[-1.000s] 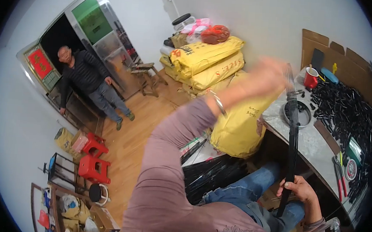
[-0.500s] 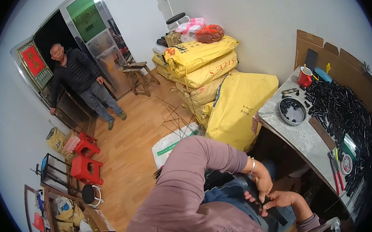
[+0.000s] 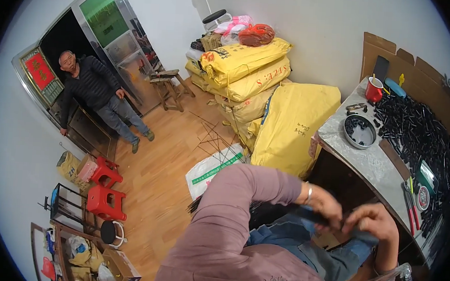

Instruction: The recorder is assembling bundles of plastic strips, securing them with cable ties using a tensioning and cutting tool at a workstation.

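Note:
My left hand (image 3: 325, 208), with a bracelet at its wrist, is raised over my jeans-clad lap (image 3: 301, 250). It is closed on a dark, long, narrow thing (image 3: 309, 215), blurred by motion, whose kind I cannot make out. Close beside it on the right is my right hand (image 3: 375, 222), its fingers curled inward near the left fingertips. A dark grey blur shows under the right fingers; whether it is the same thing is unclear. Below my left arm, a bundle of thin black rods (image 3: 264, 212) is partly hidden.
On the right, a grey-topped table (image 3: 350, 144) bears a heap of short black tubes (image 3: 419, 130), a round metal tin (image 3: 360, 132), a red mug (image 3: 374, 90) and red-handled pliers (image 3: 412, 208). Yellow sacks (image 3: 296, 127) are stacked ahead. A person (image 3: 95, 92) stands by the door; red stools (image 3: 107, 203) stand left.
Both hands have risen from the lap, and my right hand has moved right and up. The dark thing has lifted with them and is blurred. The view has shifted slightly.

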`<state>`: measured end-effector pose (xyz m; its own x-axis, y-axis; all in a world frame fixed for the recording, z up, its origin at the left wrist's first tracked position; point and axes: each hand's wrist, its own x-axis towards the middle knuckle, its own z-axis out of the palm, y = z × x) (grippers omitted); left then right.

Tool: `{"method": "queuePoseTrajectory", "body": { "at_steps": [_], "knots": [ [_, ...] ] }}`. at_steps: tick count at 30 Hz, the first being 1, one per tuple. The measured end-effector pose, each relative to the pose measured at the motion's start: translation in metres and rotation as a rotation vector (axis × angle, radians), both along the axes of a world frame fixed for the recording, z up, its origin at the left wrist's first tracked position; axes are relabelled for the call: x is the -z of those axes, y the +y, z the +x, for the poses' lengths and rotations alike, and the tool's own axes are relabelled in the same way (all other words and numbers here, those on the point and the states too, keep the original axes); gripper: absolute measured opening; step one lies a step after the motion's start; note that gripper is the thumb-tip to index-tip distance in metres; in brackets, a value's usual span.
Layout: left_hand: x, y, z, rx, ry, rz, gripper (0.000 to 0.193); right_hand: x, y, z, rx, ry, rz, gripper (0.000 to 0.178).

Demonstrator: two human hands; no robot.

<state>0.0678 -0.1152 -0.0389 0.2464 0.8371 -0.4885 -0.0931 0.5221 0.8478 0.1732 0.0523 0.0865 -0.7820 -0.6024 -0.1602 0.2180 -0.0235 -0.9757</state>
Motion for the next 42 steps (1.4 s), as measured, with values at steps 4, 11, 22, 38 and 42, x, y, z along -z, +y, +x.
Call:
{"method": "queuePoseTrajectory", "body": {
  "at_steps": [4, 11, 22, 38, 42],
  "knots": [
    [-0.083, 0.053, -0.037, -0.165, 0.056, 0.291, 0.022, 0.000, -0.020, 0.016, -0.237, 0.071, 0.306, 0.033],
    [-0.109, 0.123, -0.027, -0.711, -0.048, 0.921, 0.019, 0.114, 0.028, -0.006, 0.323, 0.109, 0.403, 0.055],
    [0.060, 0.062, 0.022, -1.097, -0.164, 0.602, 0.028, 0.247, -0.020, 0.025, 0.021, -0.248, 0.696, 0.047],
    [0.040, 0.042, 0.058, -0.960, -0.118, 0.591, 0.026, 0.263, -0.025, 0.048, -0.311, -0.060, 0.646, 0.049],
    [-0.011, 0.055, 0.041, -0.886, -0.082, 0.730, 0.027, 0.280, -0.025, 0.059, -0.204, 0.149, 0.569, 0.049]
  ]
}}
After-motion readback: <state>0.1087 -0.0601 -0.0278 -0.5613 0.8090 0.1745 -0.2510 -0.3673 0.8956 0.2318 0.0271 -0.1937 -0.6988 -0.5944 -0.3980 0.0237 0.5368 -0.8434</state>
